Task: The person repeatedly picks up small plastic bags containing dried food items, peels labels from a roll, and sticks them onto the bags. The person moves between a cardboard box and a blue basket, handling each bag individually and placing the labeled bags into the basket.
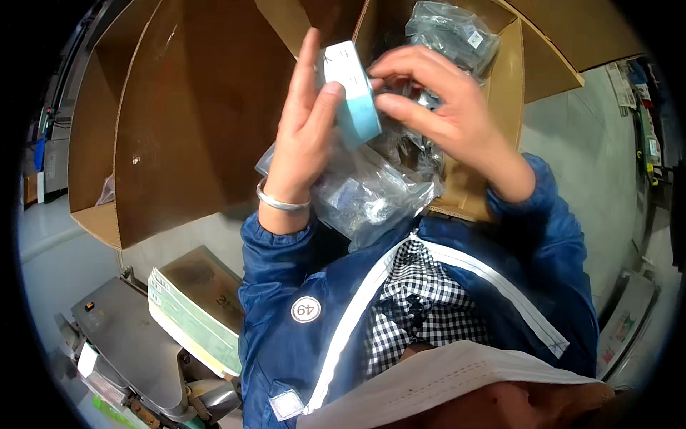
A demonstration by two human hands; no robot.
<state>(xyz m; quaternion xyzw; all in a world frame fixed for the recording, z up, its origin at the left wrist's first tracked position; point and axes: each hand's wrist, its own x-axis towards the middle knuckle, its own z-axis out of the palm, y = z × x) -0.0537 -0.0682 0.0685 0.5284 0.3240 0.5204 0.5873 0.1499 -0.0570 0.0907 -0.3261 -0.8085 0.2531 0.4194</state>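
A small box (pixel 355 107), light blue with a white marked face, is held up in my left hand (pixel 301 136); the index finger points up and the thumb lies against the box. My right hand (pixel 446 114) is at the box's other side, fingers curved and apart, their tips at or very near its edge. Below the box, a clear plastic bag (pixel 375 189) with small items I cannot make out lies partly over an open cardboard carton (pixel 464 200). More plastic-wrapped packages (pixel 446 36) sit farther back in the carton, partly hidden by my right hand.
A tall open carton (pixel 168 129) stands to the left. At lower left are a grey metal machine (pixel 132 343) and a pad of pale green sheets (pixel 193 322). Shelving with assorted items (pixel 647 121) lines the far right. A long grey object (pixel 622 322) is at lower right.
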